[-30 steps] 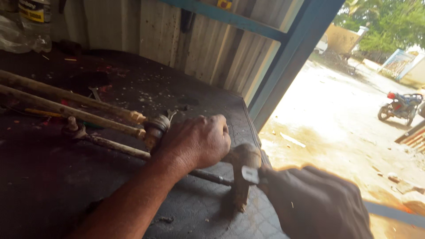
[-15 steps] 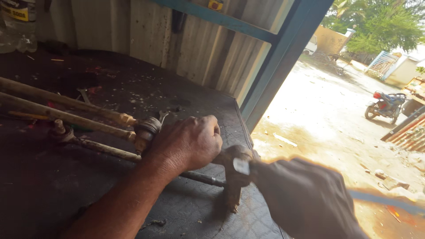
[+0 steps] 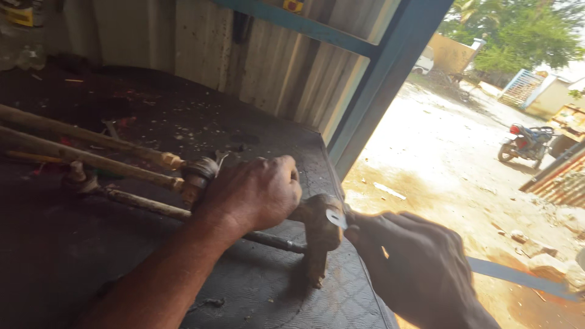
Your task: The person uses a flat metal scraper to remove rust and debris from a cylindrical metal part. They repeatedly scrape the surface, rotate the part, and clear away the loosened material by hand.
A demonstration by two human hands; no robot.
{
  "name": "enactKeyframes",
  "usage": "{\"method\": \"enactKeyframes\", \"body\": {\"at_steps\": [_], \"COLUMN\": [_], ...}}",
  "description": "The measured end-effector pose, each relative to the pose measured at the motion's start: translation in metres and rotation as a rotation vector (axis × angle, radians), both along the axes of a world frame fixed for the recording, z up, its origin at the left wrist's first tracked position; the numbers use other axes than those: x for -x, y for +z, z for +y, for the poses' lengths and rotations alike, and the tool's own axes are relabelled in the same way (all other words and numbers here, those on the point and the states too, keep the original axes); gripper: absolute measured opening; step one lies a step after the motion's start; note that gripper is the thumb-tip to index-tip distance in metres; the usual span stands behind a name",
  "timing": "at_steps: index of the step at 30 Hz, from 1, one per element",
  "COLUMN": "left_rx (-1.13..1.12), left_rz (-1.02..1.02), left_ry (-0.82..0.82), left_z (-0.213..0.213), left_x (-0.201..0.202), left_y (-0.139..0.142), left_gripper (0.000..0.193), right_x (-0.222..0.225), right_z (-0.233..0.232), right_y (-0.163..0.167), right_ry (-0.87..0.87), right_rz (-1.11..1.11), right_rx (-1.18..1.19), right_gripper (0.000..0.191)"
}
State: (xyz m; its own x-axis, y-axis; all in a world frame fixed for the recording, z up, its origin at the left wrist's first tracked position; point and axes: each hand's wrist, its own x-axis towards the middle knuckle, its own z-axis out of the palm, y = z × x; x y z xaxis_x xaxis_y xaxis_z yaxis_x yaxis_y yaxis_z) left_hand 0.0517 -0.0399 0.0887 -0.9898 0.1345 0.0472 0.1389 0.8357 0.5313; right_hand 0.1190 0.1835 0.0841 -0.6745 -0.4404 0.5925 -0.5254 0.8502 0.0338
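The left hand (image 3: 256,192) is closed around a rusty joint (image 3: 320,228) near the surface's (image 3: 268,286) right edge. The right hand (image 3: 414,274) (a little blurred) pinches a small metal piece (image 3: 335,218) against it, not yet seated.

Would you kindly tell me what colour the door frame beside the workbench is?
Blue; the door frame shows best in the head view.

L hand (image 3: 256,192) rests knuckles-up, fingers curled in a closed grip, forearm bare and stretched diagonally from lower left. R hand (image 3: 414,268) sits blurred at lower right, fingers pinched tight.
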Motion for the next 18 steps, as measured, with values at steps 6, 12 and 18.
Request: {"method": "enactKeyframes", "body": {"at_steps": [6, 12, 18], "left_rx": [0.009, 0.0, 0.039], "left_rz": [-0.044, -0.048, 0.029], "left_ry": [0.028, 0.017, 0.004], "left_z": [0.0002, 0.0018, 0.0009], "left_x": [-0.0017, -0.0005, -0.0008], "left_y": [0.0027, 0.0014, 0.0007], "left_gripper": [0.034, 0.035, 0.034], "right_x": [-0.0019, 0.0026, 0.002], "right_z": [0.0014, 0.0042, 0.0098], "right_y": [-0.0017, -0.0027, -0.0064], "right_ry": [0.04, -0.064, 0.032], "right_rz": [-0.047, -0.076, -0.004], "right_rx": [0.062, -0.075, -0.087], "right_gripper": [0.016, 0.018, 0.022]}}
